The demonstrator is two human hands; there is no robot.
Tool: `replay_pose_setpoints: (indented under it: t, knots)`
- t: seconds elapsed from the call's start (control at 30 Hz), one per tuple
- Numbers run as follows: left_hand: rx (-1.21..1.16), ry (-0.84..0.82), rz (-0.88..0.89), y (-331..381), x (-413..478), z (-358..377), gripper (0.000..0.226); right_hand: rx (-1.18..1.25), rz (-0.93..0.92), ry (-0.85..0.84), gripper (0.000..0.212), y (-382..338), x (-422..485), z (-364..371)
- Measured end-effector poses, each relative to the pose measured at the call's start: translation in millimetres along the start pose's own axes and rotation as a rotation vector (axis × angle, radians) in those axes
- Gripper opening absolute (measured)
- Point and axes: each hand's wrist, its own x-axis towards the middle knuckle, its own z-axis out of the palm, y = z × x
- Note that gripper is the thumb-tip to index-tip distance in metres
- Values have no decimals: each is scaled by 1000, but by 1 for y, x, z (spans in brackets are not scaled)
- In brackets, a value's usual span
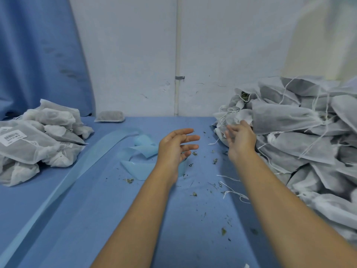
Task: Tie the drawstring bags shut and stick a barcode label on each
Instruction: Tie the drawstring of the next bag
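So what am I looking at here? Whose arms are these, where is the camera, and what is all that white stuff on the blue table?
There is no machine here. A person wears a camera on the head, so this single picture looks down along their own bare arms. The left hand hangs open over the blue table and holds nothing. The right hand reaches, fingers open, to the edge of the big pile of white drawstring bags on the right, whose strings hang loose. On the left lies a smaller pile, where one bag carries a barcode label. Between the piles curls a pale blue strip, and dried plant crumbs lie scattered about.
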Motion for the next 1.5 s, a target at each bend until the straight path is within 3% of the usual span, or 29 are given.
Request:
replay_pose_setpoints:
  t: [0.13,0.27,0.4,0.57,0.7,0.77,0.87,0.93,0.97,1.03,1.1,1.27,1.37,1.5]
  knots:
    - [-5,33,-6,0,0,0,27,58,1,-24,51,2,-9,-2]
    - [-40,77,-11,0,-6,-5,25,67,25,-200,43,5,-31,-2]
    - [-15,76,-14,1,-15,-11,23,-55,1,-367,31,17,-62,-1]
    - [20,52,-47,-3,-26,-18,15,-308,-49,-483,35,41,-97,-4]
    - [112,131,8,-12,-33,-24,17,-445,-150,-538,39,47,-112,-7]
    - [172,153,30,-14,-33,-25,14,-480,-210,-503,37,47,-114,-9]
    - [237,159,47,-15,-34,-25,10,-417,-249,-312,26,48,-112,-13]
    - [239,177,46,-14,-34,-26,8,-431,-231,-181,16,46,-106,-14]
    - [240,175,45,-14,-34,-27,9,-480,-190,-146,22,47,-103,-15]
    - [278,163,52,-15,-34,-29,12,-631,-70,-174,40,47,-98,-17]
    - [331,149,73,-15,-33,-30,15,-708,18,-249,45,47,-98,-18]
    - [206,146,31,-14,-32,-30,6,-510,160,-280,20,45,-98,-18]
    - [148,192,-31,-17,-32,-28,16,-396,238,-247,16,46,-97,-17]
    - [205,202,-10,-21,-35,-24,24,-415,233,-254,15,48,-96,-17]
